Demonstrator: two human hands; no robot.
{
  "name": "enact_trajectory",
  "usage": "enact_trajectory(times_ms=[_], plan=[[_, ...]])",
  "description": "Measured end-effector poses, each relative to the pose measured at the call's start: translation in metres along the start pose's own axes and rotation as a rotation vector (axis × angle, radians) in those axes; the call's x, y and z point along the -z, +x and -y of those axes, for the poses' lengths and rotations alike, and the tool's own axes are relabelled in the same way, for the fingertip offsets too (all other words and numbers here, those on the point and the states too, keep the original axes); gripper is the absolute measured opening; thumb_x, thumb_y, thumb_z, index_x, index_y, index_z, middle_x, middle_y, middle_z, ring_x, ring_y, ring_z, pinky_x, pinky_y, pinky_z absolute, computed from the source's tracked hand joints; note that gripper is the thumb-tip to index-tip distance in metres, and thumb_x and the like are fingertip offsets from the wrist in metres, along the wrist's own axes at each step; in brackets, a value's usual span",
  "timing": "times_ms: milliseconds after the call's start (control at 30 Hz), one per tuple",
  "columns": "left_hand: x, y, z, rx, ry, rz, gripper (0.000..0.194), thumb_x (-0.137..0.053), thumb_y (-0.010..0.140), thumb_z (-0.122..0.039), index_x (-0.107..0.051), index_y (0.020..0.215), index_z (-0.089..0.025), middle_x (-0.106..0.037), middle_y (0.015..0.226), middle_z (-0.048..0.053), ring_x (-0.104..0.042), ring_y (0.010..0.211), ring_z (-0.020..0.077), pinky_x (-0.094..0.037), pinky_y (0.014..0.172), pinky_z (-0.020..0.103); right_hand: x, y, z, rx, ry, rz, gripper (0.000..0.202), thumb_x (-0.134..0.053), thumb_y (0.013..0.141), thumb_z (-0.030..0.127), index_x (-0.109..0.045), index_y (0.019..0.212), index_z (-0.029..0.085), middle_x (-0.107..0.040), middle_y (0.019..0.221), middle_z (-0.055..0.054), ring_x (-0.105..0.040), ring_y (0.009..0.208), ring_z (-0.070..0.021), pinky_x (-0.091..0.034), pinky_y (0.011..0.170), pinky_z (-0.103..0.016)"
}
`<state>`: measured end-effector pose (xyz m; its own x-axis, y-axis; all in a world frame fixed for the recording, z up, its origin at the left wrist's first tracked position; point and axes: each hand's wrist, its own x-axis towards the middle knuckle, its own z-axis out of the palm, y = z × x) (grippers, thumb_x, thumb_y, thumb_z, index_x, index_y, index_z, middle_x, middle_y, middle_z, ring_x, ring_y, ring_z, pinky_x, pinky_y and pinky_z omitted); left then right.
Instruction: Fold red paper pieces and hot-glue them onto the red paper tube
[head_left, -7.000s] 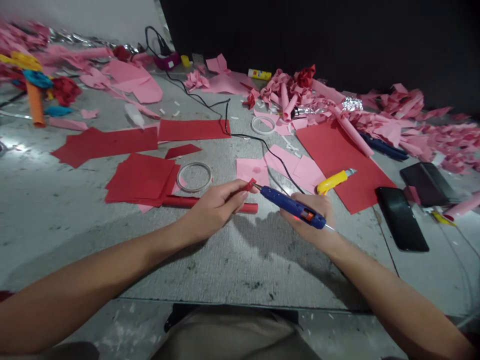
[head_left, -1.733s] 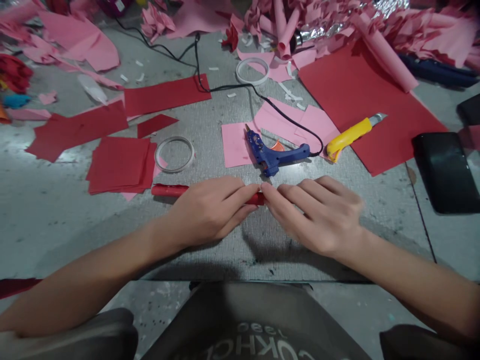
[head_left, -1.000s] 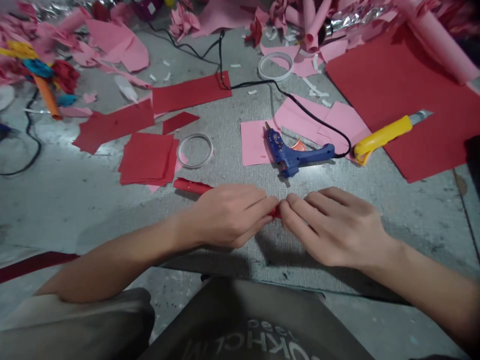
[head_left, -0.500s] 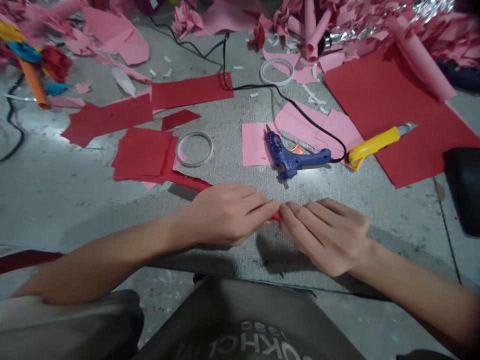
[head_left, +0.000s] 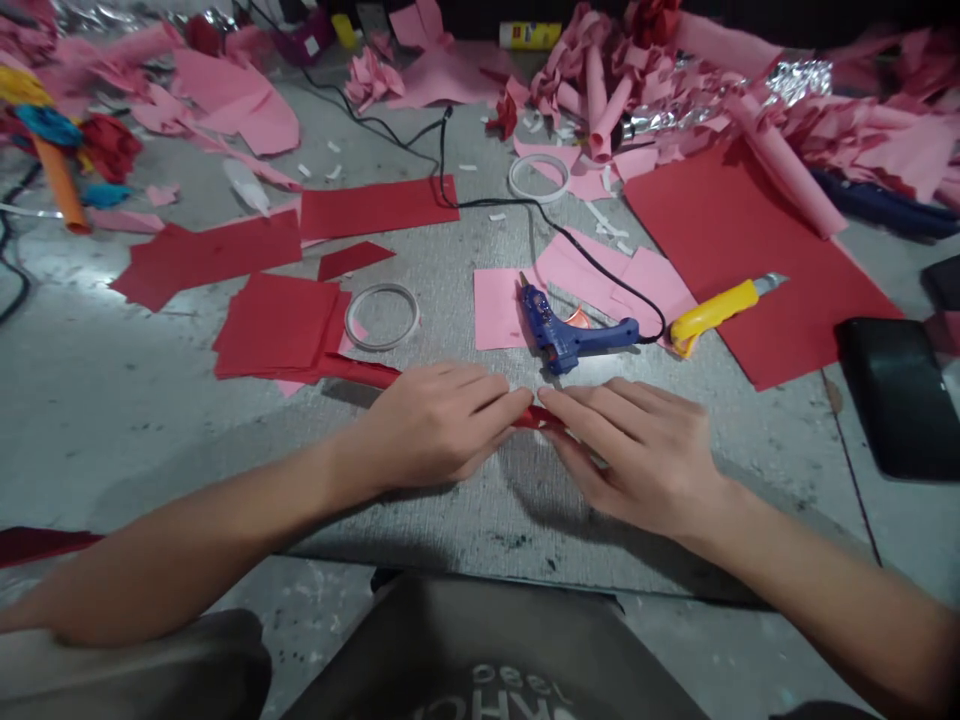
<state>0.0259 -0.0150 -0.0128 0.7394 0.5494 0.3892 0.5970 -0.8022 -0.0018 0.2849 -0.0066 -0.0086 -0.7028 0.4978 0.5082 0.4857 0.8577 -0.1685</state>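
Observation:
A narrow red paper strip (head_left: 364, 371), rolled or folded lengthwise, runs under my left hand (head_left: 442, 420), whose fingers are closed round it. Its other end shows between my hands and passes under the fingers of my right hand (head_left: 634, 445), which pinch it. Both hands are near the table's front edge, fingertips almost meeting. Just beyond them lies a blue glue gun (head_left: 581, 335) on pink paper pieces (head_left: 495, 310). A stack of red paper squares (head_left: 274, 325) and a roll of white tape (head_left: 382, 316) are beyond my left hand.
A yellow cutter (head_left: 716, 312) rests partly on a large red sheet (head_left: 765, 260) at the right, near a black object (head_left: 900, 400). A black cord (head_left: 600, 262) crosses the table. Another tape roll (head_left: 539, 178), red strips (head_left: 379, 208) and crumpled pink paper (head_left: 600, 80) lie farther back.
The fingers of my right hand have spread a little and reach over the strip, showing more of it. The view has shifted, with more of the table's far side visible.

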Motion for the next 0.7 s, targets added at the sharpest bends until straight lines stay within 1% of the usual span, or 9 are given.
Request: enact_trajectory(times_ms=[67, 100, 200, 267, 333, 400, 533, 600, 700], plan=[[0.001, 0.0, 0.002, 0.018, 0.018, -0.031, 0.021, -0.059, 0.107, -0.027, -0.066, 0.122, -0.013, -0.079, 0.096, 0.008, -0.073, 0.084, 0.0219, -0.052, 0.07, 0.035, 0.003, 0.0, 0.0, -0.082, 0.146, -0.016, 0.034, -0.074, 0.099, 0.021, -0.069, 0.132, 0.014, -0.082, 0.113, -0.012, -0.077, 0.093, -0.0243, -0.062, 0.079, -0.038], [0.002, 0.0, 0.003, 0.022, 0.026, -0.048, 0.022, -0.059, 0.107, -0.028, -0.066, 0.123, -0.014, -0.079, 0.096, 0.008, -0.073, 0.084, 0.022, -0.052, 0.07, 0.035, 0.004, 0.001, 0.0, -0.138, 0.233, -0.039, 0.033, -0.075, 0.098, 0.023, -0.07, 0.13, 0.016, -0.082, 0.116, -0.012, -0.078, 0.097, -0.0252, -0.063, 0.083, -0.04], [0.002, 0.0, 0.007, 0.014, 0.046, -0.067, 0.025, -0.06, 0.107, -0.03, -0.067, 0.124, -0.013, -0.079, 0.097, 0.008, -0.072, 0.083, 0.0228, -0.051, 0.069, 0.036, 0.008, 0.003, 0.001, -0.304, 0.459, -0.109, 0.023, -0.076, 0.099, 0.025, -0.074, 0.121, 0.02, -0.083, 0.112, -0.01, -0.078, 0.097, -0.0234, -0.065, 0.085, -0.04], [0.002, 0.0, 0.008, 0.0, 0.046, -0.058, 0.026, -0.061, 0.107, -0.03, -0.067, 0.125, -0.012, -0.079, 0.099, 0.009, -0.071, 0.084, 0.0237, -0.049, 0.07, 0.037, 0.009, 0.006, 0.0, -0.346, 0.552, -0.108, 0.018, -0.074, 0.1, 0.022, -0.076, 0.117, 0.021, -0.083, 0.107, -0.008, -0.079, 0.094, -0.0219, -0.065, 0.084, -0.039], [0.002, 0.0, 0.008, -0.013, 0.035, -0.049, 0.03, -0.062, 0.107, -0.03, -0.067, 0.129, -0.01, -0.078, 0.099, 0.009, -0.07, 0.084, 0.0246, -0.048, 0.071, 0.037, 0.01, 0.007, -0.004, -0.332, 0.627, -0.097, 0.018, -0.068, 0.101, 0.016, -0.076, 0.116, 0.021, -0.083, 0.106, -0.007, -0.078, 0.096, -0.021, -0.064, 0.085, -0.038], [0.002, 0.001, 0.008, -0.021, 0.041, -0.024, 0.036, -0.06, 0.108, -0.032, -0.065, 0.135, -0.009, -0.078, 0.098, 0.009, -0.07, 0.085, 0.0255, -0.046, 0.073, 0.039, 0.012, 0.008, -0.01, -0.295, 0.684, -0.085, 0.026, -0.06, 0.101, 0.008, -0.077, 0.116, 0.021, -0.082, 0.109, -0.007, -0.077, 0.101, -0.0207, -0.063, 0.088, -0.038], [0.006, 0.002, 0.009, 0.005, 0.122, 0.031, 0.042, -0.052, 0.111, -0.034, -0.059, 0.144, -0.008, -0.077, 0.097, 0.009, -0.069, 0.087, 0.028, -0.043, 0.084, 0.045, 0.02, 0.009, -0.031, -0.146, 0.677, -0.014, 0.042, -0.051, 0.094, -0.001, -0.08, 0.111, 0.024, -0.077, 0.126, -0.009, -0.073, 0.114, -0.0237, -0.058, 0.098, -0.048], [0.007, 0.002, 0.012, 0.003, 0.115, 0.041, 0.039, -0.05, 0.112, -0.034, -0.06, 0.142, -0.01, -0.078, 0.099, 0.009, -0.069, 0.089, 0.0283, -0.042, 0.089, 0.047, 0.025, 0.01, -0.038, -0.066, 0.658, 0.056, 0.048, -0.05, 0.09, -0.003, -0.081, 0.111, 0.027, -0.074, 0.133, -0.008, -0.069, 0.12, -0.0245, -0.055, 0.104, -0.052], [0.007, 0.001, 0.017, -0.02, 0.064, 0.047, 0.029, -0.047, 0.112, -0.033, -0.063, 0.13, -0.015, -0.078, 0.098, 0.008, -0.068, 0.089, 0.0277, -0.041, 0.092, 0.047, 0.029, 0.011, -0.042, -0.005, 0.669, 0.186, 0.052, -0.05, 0.088, -0.005, -0.081, 0.115, 0.026, -0.068, 0.141, -0.009, -0.065, 0.128, -0.0241, -0.055, 0.105, -0.05]])
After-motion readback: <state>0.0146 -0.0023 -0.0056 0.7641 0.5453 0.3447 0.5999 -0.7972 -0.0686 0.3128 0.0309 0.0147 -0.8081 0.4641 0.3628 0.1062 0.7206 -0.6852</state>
